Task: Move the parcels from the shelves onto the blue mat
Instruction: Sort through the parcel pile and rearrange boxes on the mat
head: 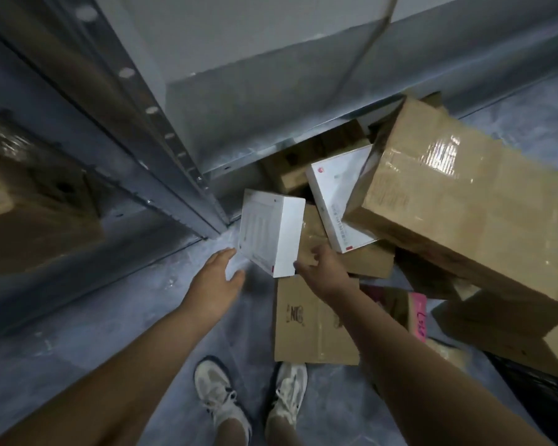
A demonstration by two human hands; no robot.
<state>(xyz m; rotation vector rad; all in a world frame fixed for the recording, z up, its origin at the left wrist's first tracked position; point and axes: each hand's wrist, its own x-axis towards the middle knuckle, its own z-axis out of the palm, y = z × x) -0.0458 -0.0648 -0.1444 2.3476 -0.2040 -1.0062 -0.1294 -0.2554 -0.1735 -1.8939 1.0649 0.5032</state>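
— Where was the white box (271,233)?
— Tilted between both hands, by the foot of the shelf upright (161,130), at the left edge of the parcel pile (448,194) on the blue mat (126,317).
— And the hands?
— The left hand (216,278) lay open, straight fingertips at the box's lower left edge. The right hand (324,272) was curled by its lower right corner; whether it gripped, I couldn't tell.

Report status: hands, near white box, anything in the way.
Left hand open beside near white box. Right hand at its lower corner, grip unclear. Box tilted above cardboard pile; big taped carton crowds the right.
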